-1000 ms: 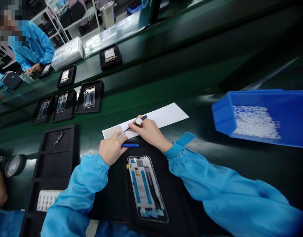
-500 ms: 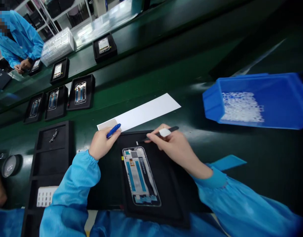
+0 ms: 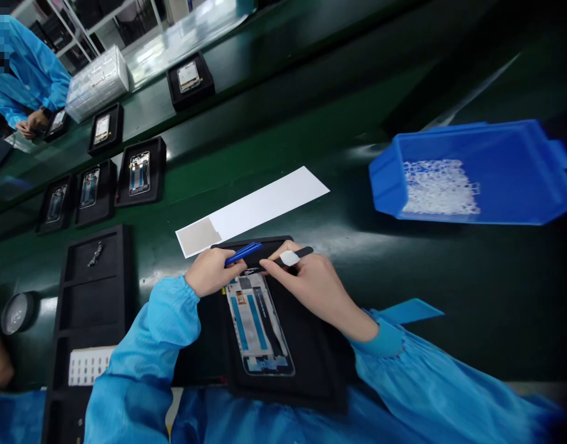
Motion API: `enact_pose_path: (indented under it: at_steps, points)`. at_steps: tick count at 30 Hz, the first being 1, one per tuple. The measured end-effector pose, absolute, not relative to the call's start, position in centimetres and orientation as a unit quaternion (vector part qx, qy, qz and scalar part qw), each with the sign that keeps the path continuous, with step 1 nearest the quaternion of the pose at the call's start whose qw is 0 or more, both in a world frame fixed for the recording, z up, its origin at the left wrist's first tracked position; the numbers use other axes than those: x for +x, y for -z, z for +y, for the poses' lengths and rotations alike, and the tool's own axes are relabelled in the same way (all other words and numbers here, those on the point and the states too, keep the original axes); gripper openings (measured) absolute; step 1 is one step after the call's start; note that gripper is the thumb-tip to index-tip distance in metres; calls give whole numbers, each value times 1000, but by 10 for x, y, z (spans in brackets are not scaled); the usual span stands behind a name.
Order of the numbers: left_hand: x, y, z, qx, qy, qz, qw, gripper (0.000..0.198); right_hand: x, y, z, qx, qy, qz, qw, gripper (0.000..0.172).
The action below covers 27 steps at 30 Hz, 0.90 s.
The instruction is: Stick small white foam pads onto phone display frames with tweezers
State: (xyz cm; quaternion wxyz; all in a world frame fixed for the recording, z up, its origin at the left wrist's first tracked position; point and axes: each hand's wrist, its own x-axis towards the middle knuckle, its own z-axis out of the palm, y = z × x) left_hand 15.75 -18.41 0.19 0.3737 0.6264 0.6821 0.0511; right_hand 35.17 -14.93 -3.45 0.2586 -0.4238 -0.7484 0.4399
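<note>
My left hand [image 3: 211, 271] is closed on a blue pen-shaped tool [image 3: 243, 253] over the top left of a phone frame. My right hand [image 3: 306, 279] pinches black tweezers [image 3: 304, 251] with a white wrap [image 3: 289, 258] round the shaft. Their tips meet the top end of the phone frame [image 3: 256, 324], close to my left fingers, which partly cover that end. Blue strips and a small copper-coloured part show inside the frame. It lies in a black foam tray [image 3: 306, 357] in front of me. Whatever small piece is at the tips is hard to make out.
Beyond the tray lies a white strip [image 3: 269, 200] with a grey patch. A blue bin [image 3: 509, 179] of small white pieces stands right. Left is a compartmented black tray [image 3: 96, 302]. More phone trays [image 3: 140, 172] line the back left, where a person in blue [image 3: 27, 74] sits.
My left hand has moved right and down, off the white strip, to the phone frame's top. My right hand has shifted slightly left and down, bringing the tweezers there too. The view moved slightly.
</note>
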Motion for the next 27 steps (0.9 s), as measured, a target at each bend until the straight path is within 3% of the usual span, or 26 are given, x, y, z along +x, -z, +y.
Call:
enact_pose_path:
  at_steps: [17,27]
  points:
    - [162,1,-186,647,-26,686,332,18,352,36,-150,-433,-425,-751,259,29]
    - [177,-4,-188,660,74,703,254,17,355,36,-153,-426,-414,-750,292,27]
